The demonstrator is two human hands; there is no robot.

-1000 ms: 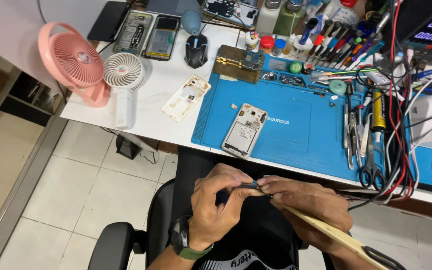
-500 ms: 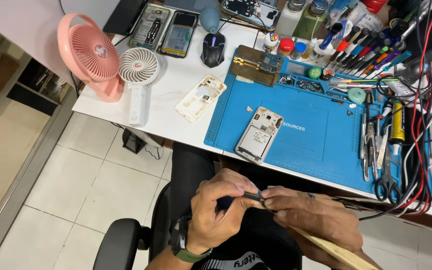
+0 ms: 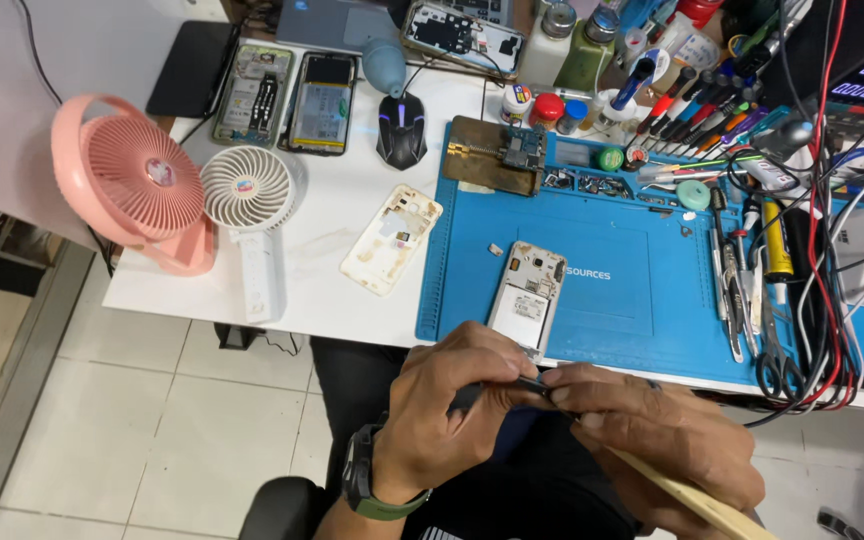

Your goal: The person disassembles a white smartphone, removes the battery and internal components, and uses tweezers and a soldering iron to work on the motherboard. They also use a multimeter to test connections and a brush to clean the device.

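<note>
My left hand (image 3: 449,410), with a green-strapped watch on its wrist, is closed around a thin dark tool (image 3: 532,383) just below the table's front edge. My right hand (image 3: 657,432) meets it fingertip to fingertip, pinching the tool's tip. A pale wooden stick (image 3: 694,497) also runs under the right palm toward the lower right. What sits between the fingertips is too small to tell. An opened phone body (image 3: 529,293) lies on the blue work mat (image 3: 632,300) just above the hands.
A white phone back cover (image 3: 392,238) lies left of the mat. Pink fan (image 3: 130,180) and white fan (image 3: 250,192) stand at the table's left. A mouse (image 3: 401,128), more opened phones, bottles, tweezers (image 3: 737,270) and red and black cables (image 3: 820,250) crowd the back and right.
The view has shifted, so the table sits lower and more to the right in frame. Both hands stay pinched together on the dark tool in the same place.
</note>
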